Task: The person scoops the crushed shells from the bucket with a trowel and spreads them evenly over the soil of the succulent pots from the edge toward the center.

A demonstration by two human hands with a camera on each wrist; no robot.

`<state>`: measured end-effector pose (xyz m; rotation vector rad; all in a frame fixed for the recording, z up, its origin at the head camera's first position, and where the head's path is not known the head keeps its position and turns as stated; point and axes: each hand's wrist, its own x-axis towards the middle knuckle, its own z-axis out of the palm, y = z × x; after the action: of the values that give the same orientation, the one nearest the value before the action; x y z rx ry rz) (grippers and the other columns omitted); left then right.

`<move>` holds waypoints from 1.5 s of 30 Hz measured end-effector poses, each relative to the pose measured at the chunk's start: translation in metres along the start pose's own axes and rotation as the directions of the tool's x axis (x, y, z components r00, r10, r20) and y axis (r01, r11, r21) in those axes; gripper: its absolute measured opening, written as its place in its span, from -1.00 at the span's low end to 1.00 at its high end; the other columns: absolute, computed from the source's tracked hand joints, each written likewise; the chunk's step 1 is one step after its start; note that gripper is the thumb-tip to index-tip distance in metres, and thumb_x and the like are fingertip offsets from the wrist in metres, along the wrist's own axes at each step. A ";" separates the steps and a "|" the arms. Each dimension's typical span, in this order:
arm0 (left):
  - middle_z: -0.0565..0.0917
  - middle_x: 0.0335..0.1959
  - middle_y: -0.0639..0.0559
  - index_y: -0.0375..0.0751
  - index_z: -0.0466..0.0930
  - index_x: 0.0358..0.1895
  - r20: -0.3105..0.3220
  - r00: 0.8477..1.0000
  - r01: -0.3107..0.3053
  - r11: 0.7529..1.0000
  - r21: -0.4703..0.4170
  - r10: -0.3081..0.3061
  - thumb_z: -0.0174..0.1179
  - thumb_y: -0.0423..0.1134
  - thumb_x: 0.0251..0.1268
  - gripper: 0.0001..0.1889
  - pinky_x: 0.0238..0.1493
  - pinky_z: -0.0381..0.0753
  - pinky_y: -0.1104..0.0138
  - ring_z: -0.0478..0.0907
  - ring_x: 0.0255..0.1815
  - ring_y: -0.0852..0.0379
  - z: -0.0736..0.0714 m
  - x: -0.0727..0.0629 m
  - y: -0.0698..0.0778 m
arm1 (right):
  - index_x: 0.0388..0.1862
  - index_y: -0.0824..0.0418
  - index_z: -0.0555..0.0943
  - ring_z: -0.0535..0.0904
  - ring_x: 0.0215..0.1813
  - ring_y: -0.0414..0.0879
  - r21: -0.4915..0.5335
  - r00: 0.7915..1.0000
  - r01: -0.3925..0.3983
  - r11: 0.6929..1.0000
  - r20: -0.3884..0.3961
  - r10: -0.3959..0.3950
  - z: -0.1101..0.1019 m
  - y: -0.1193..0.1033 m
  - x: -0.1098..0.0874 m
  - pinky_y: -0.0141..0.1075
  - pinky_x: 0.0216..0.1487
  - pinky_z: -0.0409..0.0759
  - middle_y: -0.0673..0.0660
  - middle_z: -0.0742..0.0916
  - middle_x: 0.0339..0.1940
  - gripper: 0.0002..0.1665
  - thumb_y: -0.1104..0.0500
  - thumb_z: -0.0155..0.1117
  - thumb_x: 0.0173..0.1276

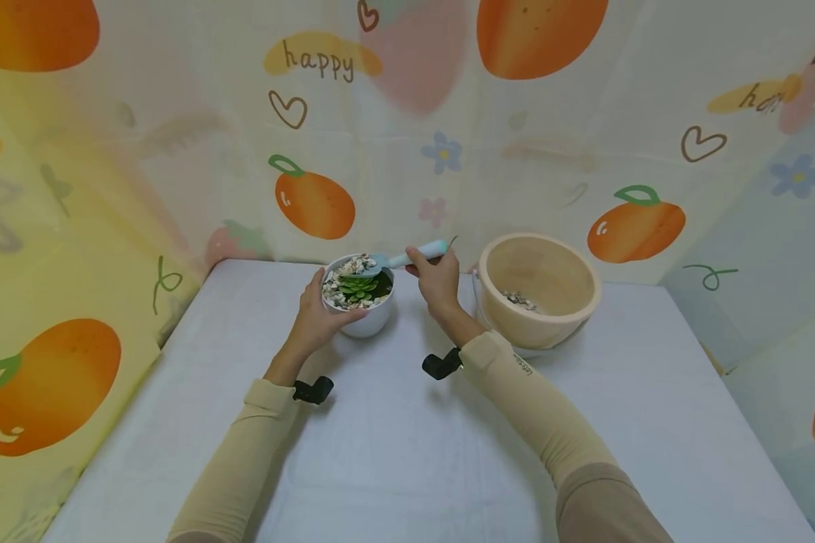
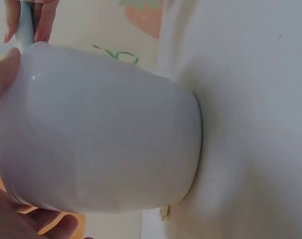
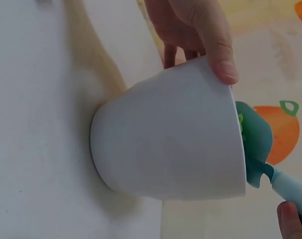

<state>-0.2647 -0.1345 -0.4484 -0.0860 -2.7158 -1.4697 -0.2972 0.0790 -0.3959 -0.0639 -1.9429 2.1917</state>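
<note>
A white flower pot (image 1: 368, 324) stands upright on the table, holding a green succulent (image 1: 358, 289) with pale pebbles (image 1: 334, 296) around it. Its left side is gripped by my left hand (image 1: 315, 320), the thumb lying along the front near the rim; in the right wrist view that thumb (image 3: 226, 69) presses the pot wall. In my right hand (image 1: 440, 285) is the handle of a light blue trowel (image 1: 401, 261). The trowel's blade (image 3: 258, 134) is over the pot's mouth, beside the succulent, with pebbles next to it in the head view.
To the right of the pot stands a large beige bucket (image 1: 550, 328) with some pebbles (image 1: 518, 300) at its bottom. A white cloth covers the table (image 1: 407, 452). Behind it hangs a printed curtain (image 1: 394, 166) with oranges and hearts.
</note>
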 end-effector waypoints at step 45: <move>0.04 0.56 -0.22 -0.17 -0.17 0.57 0.051 0.998 -0.039 0.995 -0.092 0.044 0.50 -0.02 -0.04 0.19 0.51 0.02 -0.15 -0.02 0.57 -0.18 -0.006 0.012 -0.014 | -0.05 0.46 0.48 0.66 0.00 0.20 -0.096 0.978 0.199 0.975 0.084 -0.192 0.013 0.000 -0.008 -0.30 0.00 0.68 0.40 0.68 -0.07 -0.70 0.22 0.19 0.43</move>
<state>-0.2776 -0.1472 -0.4556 -0.1865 -2.6694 -1.6009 -0.2913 0.0646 -0.3956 0.1876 -2.0073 1.9929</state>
